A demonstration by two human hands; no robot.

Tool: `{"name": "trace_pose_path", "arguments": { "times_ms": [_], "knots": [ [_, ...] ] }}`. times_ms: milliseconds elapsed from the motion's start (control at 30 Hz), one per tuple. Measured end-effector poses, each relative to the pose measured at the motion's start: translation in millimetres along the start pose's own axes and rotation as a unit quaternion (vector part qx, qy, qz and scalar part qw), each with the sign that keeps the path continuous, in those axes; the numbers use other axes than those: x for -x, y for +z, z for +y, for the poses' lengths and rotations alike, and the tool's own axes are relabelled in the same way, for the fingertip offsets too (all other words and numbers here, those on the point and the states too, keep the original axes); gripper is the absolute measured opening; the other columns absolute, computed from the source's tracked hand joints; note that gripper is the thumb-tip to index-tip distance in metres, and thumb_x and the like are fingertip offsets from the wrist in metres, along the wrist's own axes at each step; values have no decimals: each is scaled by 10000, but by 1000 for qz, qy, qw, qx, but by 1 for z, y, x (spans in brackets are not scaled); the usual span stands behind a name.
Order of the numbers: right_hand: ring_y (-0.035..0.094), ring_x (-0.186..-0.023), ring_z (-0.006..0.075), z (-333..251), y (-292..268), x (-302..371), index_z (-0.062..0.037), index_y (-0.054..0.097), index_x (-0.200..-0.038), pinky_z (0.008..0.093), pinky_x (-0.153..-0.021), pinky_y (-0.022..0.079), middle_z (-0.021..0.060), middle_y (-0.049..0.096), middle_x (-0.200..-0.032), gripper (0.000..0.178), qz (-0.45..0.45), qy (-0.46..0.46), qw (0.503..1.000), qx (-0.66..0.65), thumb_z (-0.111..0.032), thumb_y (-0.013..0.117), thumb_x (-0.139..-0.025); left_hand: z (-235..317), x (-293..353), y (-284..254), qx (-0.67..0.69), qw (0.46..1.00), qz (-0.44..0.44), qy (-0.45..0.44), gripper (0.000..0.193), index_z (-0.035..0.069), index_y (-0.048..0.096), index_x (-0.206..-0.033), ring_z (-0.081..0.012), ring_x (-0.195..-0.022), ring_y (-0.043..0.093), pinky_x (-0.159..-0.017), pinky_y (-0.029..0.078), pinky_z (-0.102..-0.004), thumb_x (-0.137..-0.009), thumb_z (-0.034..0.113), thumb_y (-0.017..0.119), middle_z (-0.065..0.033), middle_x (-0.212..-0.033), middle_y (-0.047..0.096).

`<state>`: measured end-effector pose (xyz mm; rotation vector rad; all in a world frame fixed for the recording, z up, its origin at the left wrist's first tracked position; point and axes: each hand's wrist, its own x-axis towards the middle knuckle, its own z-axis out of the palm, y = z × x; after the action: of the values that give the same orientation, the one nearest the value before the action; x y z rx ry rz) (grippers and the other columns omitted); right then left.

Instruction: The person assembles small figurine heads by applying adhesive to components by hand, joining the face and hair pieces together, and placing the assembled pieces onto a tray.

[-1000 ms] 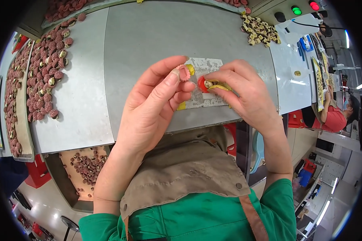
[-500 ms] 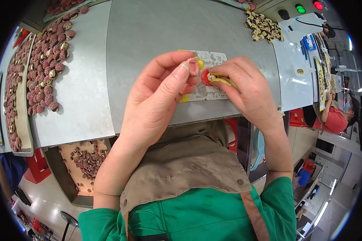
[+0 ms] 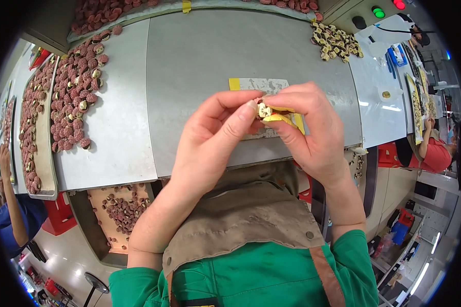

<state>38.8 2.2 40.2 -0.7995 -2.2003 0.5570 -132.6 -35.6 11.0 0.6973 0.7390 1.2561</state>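
My two hands meet over the near part of the grey worktop. Between thumb and fingers, my left hand pinches a small pink ridged cup, mostly hidden by the fingertips. A small cream piece with dark spots is at the fingertips, against the pink cup. My right hand is closed on a yellow strip-like tool with two arms, perhaps tweezers; its tips are covered. A bit of red shows between those arms. Beneath the hands lies a speckled whitish sheet with yellow tape at its corner.
Many pink pieces with cream and dark filling spread at the left, beside a filled tray. Cream-and-dark pieces are heaped at far right. An open drawer below holds small brown pieces. Other people sit at both sides.
My hands have come together, bringing the cream piece to the pink cup. The red piece at my right fingertips is now mostly hidden. The whole view has shifted slightly.
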Motion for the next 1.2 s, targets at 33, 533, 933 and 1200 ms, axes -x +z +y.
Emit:
{"name": "trace_pose_path", "arguments": {
  "times_ms": [33,533,933,1200],
  "knots": [
    [570,-845,209,-1,0,1,-33,554,-1066,287,-752,461,96,579,-956,246,4,34,999,-34,-121,643,-854,-3,2,4,-2,1000,0,1,261,-13,549,-1141,-105,-923,577,-826,476,-251,-942,156,544,-53,-1025,613],
    [583,-847,204,14,10,28,-82,607,-997,300,-730,493,62,550,-980,368,57,-51,997,26,-124,783,-678,-8,5,20,-154,986,-25,66,496,-5,410,-1263,-128,-889,603,-819,499,-251,-829,55,642,-84,-972,594],
    [532,-781,228,29,18,34,-91,574,-822,325,-664,454,50,559,-865,310,137,2,990,-17,-32,750,-574,-33,-3,27,-314,940,-14,130,513,-2,402,-1240,-121,-869,590,-763,493,-235,-788,-27,643,-70,-933,569],
    [478,-1113,266,29,-42,42,-50,506,-1215,351,-930,380,122,493,-1224,503,29,144,978,151,-199,677,-767,41,0,-16,-466,854,82,218,240,13,580,-1051,-94,-765,589,-683,477,-236,-832,98,625,-52,-854,614]
  ]
}}
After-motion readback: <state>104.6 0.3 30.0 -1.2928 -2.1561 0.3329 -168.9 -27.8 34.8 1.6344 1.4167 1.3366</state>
